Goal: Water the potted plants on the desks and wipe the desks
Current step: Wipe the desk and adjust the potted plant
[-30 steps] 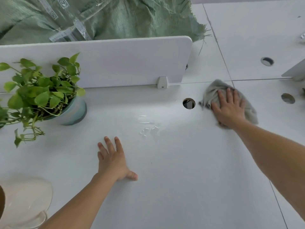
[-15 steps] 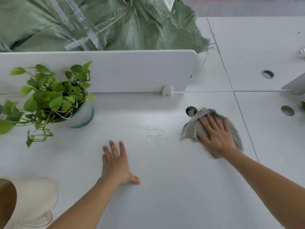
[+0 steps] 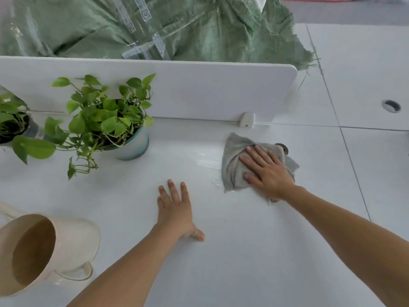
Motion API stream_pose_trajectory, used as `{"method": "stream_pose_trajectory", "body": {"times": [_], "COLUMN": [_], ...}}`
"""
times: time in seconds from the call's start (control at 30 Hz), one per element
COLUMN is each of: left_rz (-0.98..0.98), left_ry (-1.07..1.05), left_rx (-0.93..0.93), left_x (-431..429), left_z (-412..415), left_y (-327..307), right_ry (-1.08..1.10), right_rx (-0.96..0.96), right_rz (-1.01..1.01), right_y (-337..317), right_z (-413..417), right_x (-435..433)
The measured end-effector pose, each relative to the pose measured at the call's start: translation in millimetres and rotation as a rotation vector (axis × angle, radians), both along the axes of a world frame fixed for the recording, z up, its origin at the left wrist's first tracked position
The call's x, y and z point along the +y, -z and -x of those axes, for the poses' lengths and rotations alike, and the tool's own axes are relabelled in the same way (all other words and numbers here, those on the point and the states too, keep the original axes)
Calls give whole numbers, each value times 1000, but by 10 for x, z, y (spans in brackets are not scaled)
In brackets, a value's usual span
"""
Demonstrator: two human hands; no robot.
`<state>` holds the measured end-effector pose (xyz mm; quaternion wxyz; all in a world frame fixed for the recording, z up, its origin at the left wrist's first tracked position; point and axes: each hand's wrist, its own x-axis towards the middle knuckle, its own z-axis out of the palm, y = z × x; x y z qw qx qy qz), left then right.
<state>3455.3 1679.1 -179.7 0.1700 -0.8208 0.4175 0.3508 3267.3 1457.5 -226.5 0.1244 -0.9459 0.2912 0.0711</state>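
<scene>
My right hand (image 3: 269, 171) presses flat on a grey cloth (image 3: 234, 160) on the white desk (image 3: 243, 251), just left of a cable hole that the cloth mostly covers. A wet streak and a few droplets (image 3: 209, 161) lie on the desk beside the cloth's left edge. My left hand (image 3: 176, 207) rests palm down on the desk, fingers spread, holding nothing. A leafy green plant in a pale blue-green pot (image 3: 135, 147) stands at the back left against the divider. A beige watering jug (image 3: 39, 251) stands at the front left.
A white divider panel (image 3: 199, 89) runs along the desk's back edge, with green sacking (image 3: 177, 29) behind it. A second potted plant (image 3: 13, 122) shows at the far left edge. To the right is a neighbouring desk with a cable hole (image 3: 391, 105).
My right hand has swept the cloth from the far right of the cable hole leftward and toward me, onto the wet patch. The left hand has stayed put.
</scene>
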Motion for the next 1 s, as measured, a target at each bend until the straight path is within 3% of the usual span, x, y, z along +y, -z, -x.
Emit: {"method": "stream_pose_trajectory", "body": {"times": [0.1,0.17,0.23,0.3,0.4,0.47,0.53,0.6,0.67,0.7,0.77,0.87,0.9,1.0], "left_rz": [65,114,111,103,113,115,109,106,109,111,115,118,117,107], "left_ry": [57,-32,-138,-176,-166,-164,-156,-147,-145,-149,-158,-159,-162,-158], "left_rx": [6,-22,-49,-54,-31,-23,-17,-22,-23,-22,-24,-16,-8,-11], "left_x": [136,247,323,334,319,344,340,338,350,359,378,374,376,366], "left_z": [-174,-356,-543,-632,-659,-656,-657,-681,-691,-691,-698,-685,-687,-698], "left_y": [-37,-57,-68,-36,33,83,114,137,140,140,127,109,106,116], "right_ry": [433,621,460,139,-249,-186,64,349,478,403,36,-347,-334,20], "right_rx": [6,4,33,48,0,14,8,-27,-7,2,35,-2,4,31], "right_rz": [-22,-34,-46,-43,0,80,89,35,-30,-21,18,48,57,90], "right_y": [-10,30,46,45,40,42,48,76,71,71,71,24,11,1], "right_z": [-125,-484,-793,-867,-869,-978,-1257,-1785,-2279,-2420,-2426,-2019,-1909,-1835], "right_x": [-31,387,1005,1285,627,79,-179,-37,347,561,843,437,204,-201]}}
